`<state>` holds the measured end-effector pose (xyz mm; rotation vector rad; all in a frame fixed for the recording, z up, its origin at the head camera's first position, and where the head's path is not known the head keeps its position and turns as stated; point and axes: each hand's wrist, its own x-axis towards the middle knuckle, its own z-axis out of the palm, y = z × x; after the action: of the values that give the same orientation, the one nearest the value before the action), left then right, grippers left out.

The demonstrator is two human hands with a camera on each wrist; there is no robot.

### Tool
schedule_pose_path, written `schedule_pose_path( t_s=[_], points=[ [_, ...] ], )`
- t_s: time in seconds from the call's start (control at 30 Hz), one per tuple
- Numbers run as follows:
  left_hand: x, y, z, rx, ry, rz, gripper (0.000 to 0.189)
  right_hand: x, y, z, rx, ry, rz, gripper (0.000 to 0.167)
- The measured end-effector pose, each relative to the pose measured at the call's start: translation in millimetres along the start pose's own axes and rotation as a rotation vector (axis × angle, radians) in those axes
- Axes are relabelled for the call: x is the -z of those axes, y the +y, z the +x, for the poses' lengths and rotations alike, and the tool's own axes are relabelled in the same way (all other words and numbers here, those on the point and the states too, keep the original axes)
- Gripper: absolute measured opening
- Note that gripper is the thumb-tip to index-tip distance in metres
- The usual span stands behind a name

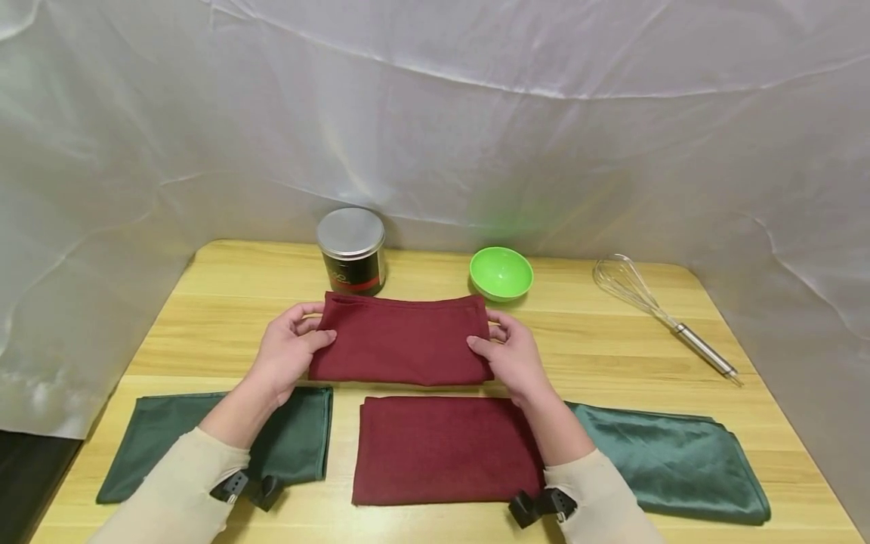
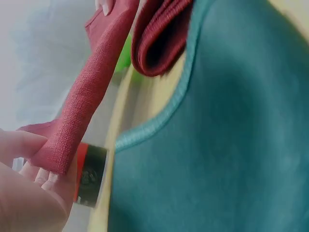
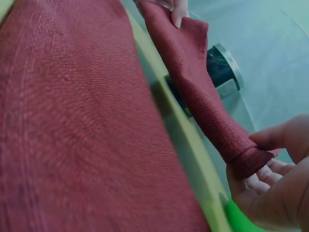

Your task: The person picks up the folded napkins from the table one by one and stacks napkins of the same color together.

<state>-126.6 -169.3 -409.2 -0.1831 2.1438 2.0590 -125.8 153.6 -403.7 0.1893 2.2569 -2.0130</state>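
A folded dark red cloth [image 1: 408, 340] is held up between both hands in the head view. My left hand [image 1: 288, 347] pinches its left end, thumb on the near face and fingers behind. At the opposite end my right hand [image 1: 513, 351] grips the cloth the same way. The wrist views show the held cloth [image 2: 87, 92] raised above the table, its lower fold rounded. Below it on the table lies a second folded red cloth [image 1: 442, 453], partly covered by the right forearm. A folded dark green cloth [image 1: 170, 423] lies under the left forearm.
A shiny green folded cloth [image 1: 680, 461] lies at the right front. Behind the held cloth stand a black tin with a silver lid [image 1: 350, 253] and a bright green bowl [image 1: 501, 273]. A whisk [image 1: 669, 321] lies at the right. White sheeting [image 1: 435, 136] surrounds the wooden table [image 1: 217, 325].
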Motion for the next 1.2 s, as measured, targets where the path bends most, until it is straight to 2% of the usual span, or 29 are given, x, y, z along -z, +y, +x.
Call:
schedule_pose_path(
  t_s=[0.33, 0.57, 0.83, 1.03, 1.2],
  points=[
    [-12.4, 8.4, -22.4, 0.029, -0.054, -0.123, 0.041, 19.5, -10.8, -25.1, -0.023, -0.036, 0.041, 0.046],
    [-25.5, 11.3, -40.1, 0.04, -0.077, -0.155, 0.041, 36.0, -15.4, -48.2, -0.036, -0.044, 0.063, 0.047],
    [-37.2, 6.6, -60.3, 0.057, -0.107, -0.206, 0.042, 53.2, -9.7, -70.9, -0.029, -0.067, 0.068, 0.047],
    [-42.6, -0.3, -77.1, 0.094, -0.126, -0.234, 0.044, 58.1, -5.1, -87.5, -0.073, -0.067, 0.067, 0.051],
    [-44.1, -10.0, -85.5, 0.125, -0.154, -0.238, 0.046, 59.4, 2.5, -97.8, -0.114, -0.059, 0.065, 0.052]
  ],
)
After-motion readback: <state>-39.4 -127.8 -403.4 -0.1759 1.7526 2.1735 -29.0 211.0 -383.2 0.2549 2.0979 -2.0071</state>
